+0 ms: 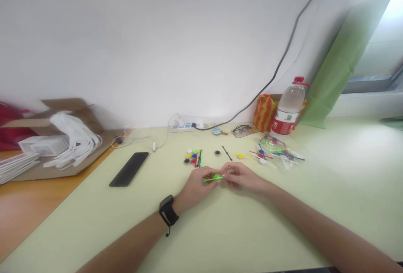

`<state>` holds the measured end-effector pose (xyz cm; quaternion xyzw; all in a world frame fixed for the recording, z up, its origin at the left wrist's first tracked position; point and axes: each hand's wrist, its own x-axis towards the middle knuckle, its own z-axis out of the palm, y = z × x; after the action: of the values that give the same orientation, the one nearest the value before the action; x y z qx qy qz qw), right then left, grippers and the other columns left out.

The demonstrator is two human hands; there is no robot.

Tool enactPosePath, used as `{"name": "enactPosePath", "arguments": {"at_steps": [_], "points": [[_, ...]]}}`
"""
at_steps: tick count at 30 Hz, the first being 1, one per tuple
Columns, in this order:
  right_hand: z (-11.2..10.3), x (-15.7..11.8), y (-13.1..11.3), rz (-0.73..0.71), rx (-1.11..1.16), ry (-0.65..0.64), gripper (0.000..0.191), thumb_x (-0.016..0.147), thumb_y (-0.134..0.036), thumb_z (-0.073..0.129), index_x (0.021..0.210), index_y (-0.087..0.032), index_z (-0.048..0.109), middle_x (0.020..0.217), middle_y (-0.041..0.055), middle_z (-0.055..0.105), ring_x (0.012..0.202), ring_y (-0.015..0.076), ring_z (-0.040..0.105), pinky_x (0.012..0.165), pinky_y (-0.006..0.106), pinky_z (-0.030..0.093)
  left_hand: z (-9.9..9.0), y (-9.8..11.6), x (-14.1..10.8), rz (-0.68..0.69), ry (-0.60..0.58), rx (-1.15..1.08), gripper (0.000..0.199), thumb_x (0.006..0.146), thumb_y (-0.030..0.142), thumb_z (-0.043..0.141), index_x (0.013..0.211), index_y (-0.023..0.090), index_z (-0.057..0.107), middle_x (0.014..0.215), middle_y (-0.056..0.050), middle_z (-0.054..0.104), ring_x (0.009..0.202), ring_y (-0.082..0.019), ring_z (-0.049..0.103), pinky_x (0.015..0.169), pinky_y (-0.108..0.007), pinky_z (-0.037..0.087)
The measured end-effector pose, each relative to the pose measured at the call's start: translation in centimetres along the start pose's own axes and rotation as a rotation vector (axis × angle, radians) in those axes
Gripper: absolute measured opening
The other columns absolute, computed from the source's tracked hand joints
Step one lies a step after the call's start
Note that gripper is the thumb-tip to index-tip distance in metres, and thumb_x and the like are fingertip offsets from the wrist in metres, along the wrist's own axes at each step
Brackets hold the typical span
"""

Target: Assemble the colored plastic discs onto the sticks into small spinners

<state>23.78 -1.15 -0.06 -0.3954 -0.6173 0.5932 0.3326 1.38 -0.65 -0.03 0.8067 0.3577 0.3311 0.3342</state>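
Note:
Between my two hands is a small bright green plastic piece [217, 177] with a round middle and a thin arm. My left hand [197, 187], a black watch on its wrist, pinches it from the left. Fingertips of my right hand [239, 176] close on its other side and hide part of it. Just beyond lie small coloured round pieces [190, 156] beside a bundle of thin coloured strips [199, 158]. A black round piece [217, 153], a black strip [226, 153] and a yellow piece [241, 156] lie farther right.
Red, blue and white assembled pieces [261, 155] lie near a clear plastic bag [283, 151] of more parts. A large bottle [288, 107] stands behind. A black phone-like slab [129, 169] lies left. A power strip [187, 125] sits by the wall, and a cardboard box [72, 109] at far left.

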Motion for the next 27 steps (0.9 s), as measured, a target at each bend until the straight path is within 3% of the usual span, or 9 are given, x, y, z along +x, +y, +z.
{"name": "enactPosePath", "arguments": {"at_steps": [14, 27], "points": [[0.44, -0.14, -0.13, -0.023, -0.054, -0.005, 0.039, 0.086, -0.057, 0.069, 0.091, -0.02, 0.061, 0.063, -0.0043, 0.055, 0.056, 0.0116, 0.051, 0.051, 0.023, 0.04, -0.23, 0.53, -0.11, 0.014, -0.024, -0.109, 0.02, 0.091, 0.022, 0.066, 0.11, 0.022, 0.074, 0.107, -0.007, 0.073, 0.097, -0.02, 0.068, 0.089, -0.033, 0.056], [0.55, -0.43, -0.63, -0.045, -0.065, -0.082, 0.037, 0.085, -0.052, 0.073, 0.089, -0.018, 0.06, 0.064, -0.0053, 0.053, 0.056, 0.0094, 0.045, 0.053, 0.023, 0.035, -0.19, 0.47, -0.31, 0.021, -0.04, -0.056, 0.01, 0.08, 0.011, 0.065, 0.088, 0.016, 0.07, 0.083, -0.004, 0.071, 0.077, -0.016, 0.065, 0.073, -0.027, 0.053]]}}
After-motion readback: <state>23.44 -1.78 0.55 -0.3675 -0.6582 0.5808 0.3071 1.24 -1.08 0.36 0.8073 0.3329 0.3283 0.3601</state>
